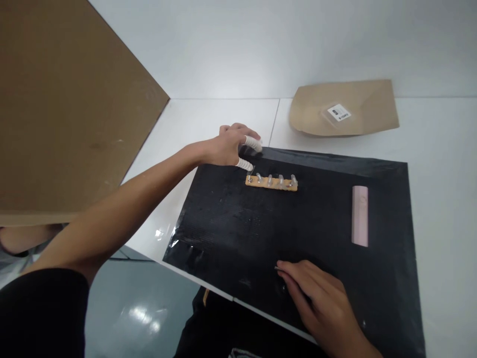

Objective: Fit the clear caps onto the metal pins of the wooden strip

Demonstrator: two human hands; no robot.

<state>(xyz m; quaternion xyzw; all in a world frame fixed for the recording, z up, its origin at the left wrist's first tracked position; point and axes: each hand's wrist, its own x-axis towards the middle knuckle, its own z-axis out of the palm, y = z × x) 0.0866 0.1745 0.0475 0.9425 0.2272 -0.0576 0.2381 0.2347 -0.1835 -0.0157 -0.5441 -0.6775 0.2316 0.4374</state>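
My left hand [233, 145] reaches over the far left part of a black mat [223, 223]. White ribbed finger covers sit on its thumb and one finger, which are spread apart. The thumb tip is beside the left end of a narrow yellow-orange strip [264, 183]. Several clear, nail-shaped pieces [270, 180] stand up in a row along the strip. Near the mat's front edge, my right hand [320, 298] is closed in a pinch. A tiny greyish tip pokes out between its thumb and index finger; most of that thing is hidden.
A pink bar-shaped object [359, 216] lies on the mat's right side. Behind the mat, a brown paper sheet [357, 109] carries a small clear packet [337, 113] with a white label. A brown board [74, 99] stands at the left. Part of another person [26, 238] shows beyond it.
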